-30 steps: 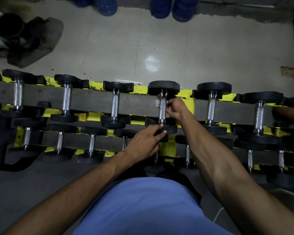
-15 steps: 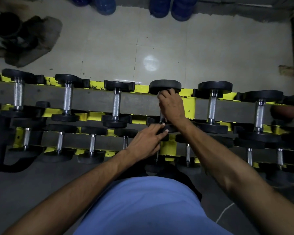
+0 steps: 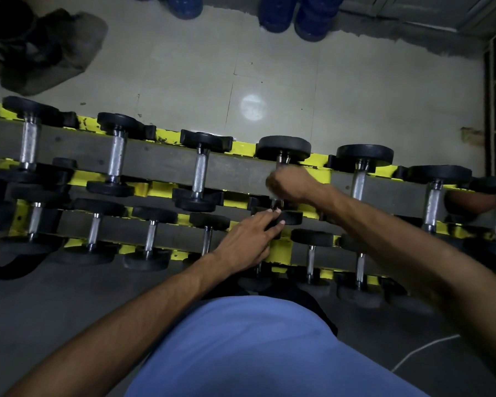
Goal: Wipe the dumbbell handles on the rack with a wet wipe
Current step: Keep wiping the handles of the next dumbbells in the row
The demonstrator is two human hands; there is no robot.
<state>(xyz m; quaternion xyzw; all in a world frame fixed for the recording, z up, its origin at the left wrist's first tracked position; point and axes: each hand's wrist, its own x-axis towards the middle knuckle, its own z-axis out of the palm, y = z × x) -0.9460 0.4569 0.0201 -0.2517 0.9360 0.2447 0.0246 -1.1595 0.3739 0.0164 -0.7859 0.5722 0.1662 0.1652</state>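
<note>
Yellow-painted steel edged the two-tier dumbbell rack point(image 3: 242, 149) that ran across the view below you. Its grey rails carried a row of black-headed dumbbells on each tier.

Your right hand point(image 3: 291, 184) was on the upper tier, at the fourth dumbbell point(image 3: 282, 147) from the left. Its grip was curled tight round the dumbbell handle point(image 3: 283, 161) and covered most of the bar. Only short bits of chrome showed beyond the knuckles and below the heel of the hand. The hand was blurred, and I could not make out the wet wipe inside the fist.

Your left hand point(image 3: 249, 239) reached in from the near side with its grip spread flat. Its fingers point(image 3: 271, 214) were straight and lay on the near head point(image 3: 291, 217) of that same dumbbell, pinching nothing.

The third handle point(image 3: 199, 173) and the fifth handle point(image 3: 358, 184) sat in their cradles on either side, apart from both hands. Smaller dumbbells filled the lower tier point(image 3: 149, 233) just under your left forearm.

Beyond the rack lay a pale tiled floor point(image 3: 184, 67) with a round patch of reflected light point(image 3: 252, 107) on it. Blue water jugs point(image 3: 275, 15) stood along the far wall, and a dark bundle point(image 3: 49, 50) sat at the upper left. Your blue shirt point(image 3: 255, 353) filled the bottom of the view. A thin white cord point(image 3: 421, 351) trailed over the grey floor to its right.
</note>
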